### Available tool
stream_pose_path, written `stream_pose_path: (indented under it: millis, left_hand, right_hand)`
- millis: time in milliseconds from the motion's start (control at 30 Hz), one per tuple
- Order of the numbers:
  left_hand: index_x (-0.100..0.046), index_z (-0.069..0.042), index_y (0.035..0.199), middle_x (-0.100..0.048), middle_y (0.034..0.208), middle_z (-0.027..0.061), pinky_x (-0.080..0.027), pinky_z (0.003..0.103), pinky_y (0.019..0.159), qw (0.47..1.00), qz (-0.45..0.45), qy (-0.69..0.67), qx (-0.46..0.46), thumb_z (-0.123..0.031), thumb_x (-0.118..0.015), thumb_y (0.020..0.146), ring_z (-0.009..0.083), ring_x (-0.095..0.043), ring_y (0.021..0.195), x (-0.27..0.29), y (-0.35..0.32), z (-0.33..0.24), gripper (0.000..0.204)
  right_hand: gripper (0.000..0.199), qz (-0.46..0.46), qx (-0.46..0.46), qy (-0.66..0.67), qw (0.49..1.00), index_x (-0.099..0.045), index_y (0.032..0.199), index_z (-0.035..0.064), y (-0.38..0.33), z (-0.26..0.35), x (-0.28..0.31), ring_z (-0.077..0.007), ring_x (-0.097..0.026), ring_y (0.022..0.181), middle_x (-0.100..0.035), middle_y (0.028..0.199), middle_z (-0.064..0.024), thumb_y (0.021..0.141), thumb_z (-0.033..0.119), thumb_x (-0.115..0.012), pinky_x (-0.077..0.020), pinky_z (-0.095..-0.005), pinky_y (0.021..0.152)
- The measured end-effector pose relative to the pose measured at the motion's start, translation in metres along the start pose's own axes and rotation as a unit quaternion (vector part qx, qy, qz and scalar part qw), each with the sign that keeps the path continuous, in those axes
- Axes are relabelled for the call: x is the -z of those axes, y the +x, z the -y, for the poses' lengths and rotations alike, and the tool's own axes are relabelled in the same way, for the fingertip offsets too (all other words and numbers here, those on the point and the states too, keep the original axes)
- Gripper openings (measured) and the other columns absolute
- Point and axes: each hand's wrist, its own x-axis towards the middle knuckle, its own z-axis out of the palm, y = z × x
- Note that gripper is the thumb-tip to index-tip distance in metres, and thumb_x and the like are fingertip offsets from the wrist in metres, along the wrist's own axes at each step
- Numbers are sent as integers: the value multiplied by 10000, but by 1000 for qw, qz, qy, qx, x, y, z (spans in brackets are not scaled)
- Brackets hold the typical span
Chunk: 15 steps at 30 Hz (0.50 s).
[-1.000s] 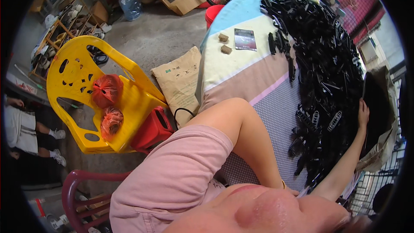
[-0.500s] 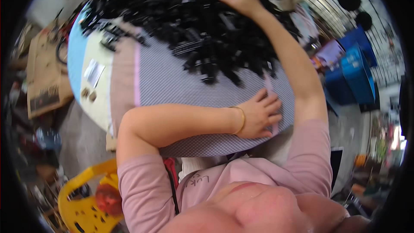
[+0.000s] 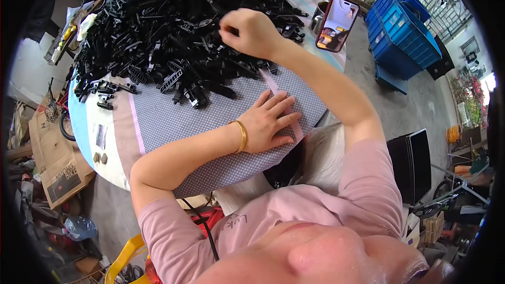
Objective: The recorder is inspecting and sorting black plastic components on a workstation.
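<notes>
A large heap of black plastic parts, some with ladder-like slots, covers the far side of the round table. My left hand lies flat on the patterned tablecloth with its fingers spread, a gold bangle on the wrist. It touches a pink stripe and holds nothing. Over the near right part of the heap is my right hand, its fingers curled and closed. Whatever lies inside those fingers, if anything, is hidden.
A phone stands upright at the table's far right, beside a metal cup. Blue crates are stacked beyond it. On the left of the tabletop lie a small clear packet and two brown lumps. Cardboard leans at left.
The view has shifted, bringing the phone into sight. My right hand has come nearer over the heap and its fingers have curled in. My left hand still rests flat on the cloth.
</notes>
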Motion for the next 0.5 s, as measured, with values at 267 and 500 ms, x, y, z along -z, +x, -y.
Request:
stream_pose_path:
  millis: [267, 500]
  left_hand:
    - [-505, -116, 1234, -405, 1344, 161, -254, 535, 1049, 1000, 16, -16, -8, -391, -595, 822, 350, -337, 1280, 5, 5, 2, 504]
    - [-603, -78, 1026, -562, 1091, 119, -423, 393, 928, 999, 47, -10, 24, -268, -658, 771, 295, -500, 1089, 19, -4, 15, 323]
  right_hand:
    - [170, 41, -131, 0, 991, -640, 941, 22, -63, -7, 45, -196, -647, 724, -654, 890, -107, 786, 90, -646, -508, -283, 619]
    - [259, 64, -129, 19, 989, -614, 1034, 36, -59, -13, 28, -178, -626, 684, -625, 967, -99, 776, 43, -633, -488, -272, 574]
